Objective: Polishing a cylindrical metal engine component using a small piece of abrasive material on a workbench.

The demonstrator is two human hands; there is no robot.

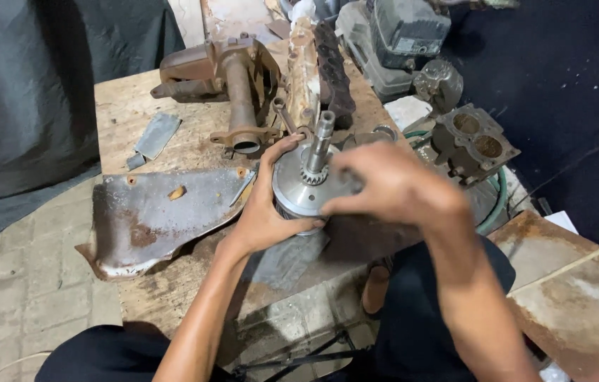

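Observation:
A round grey metal motor part with an upright splined shaft and a small gear at its base stands on a low wooden table. My left hand wraps around the part's left side, thumb against its rim. My right hand reaches over from the right, fingers curled on the part's right edge. Whether the right hand holds a small tool is hidden.
A bent rusty metal sheet lies left of the part. Behind it stand a rusty pipe casting, a dark engine block and grey engine pieces. A rusty plate sits at the right. Dark cloth hangs at the left.

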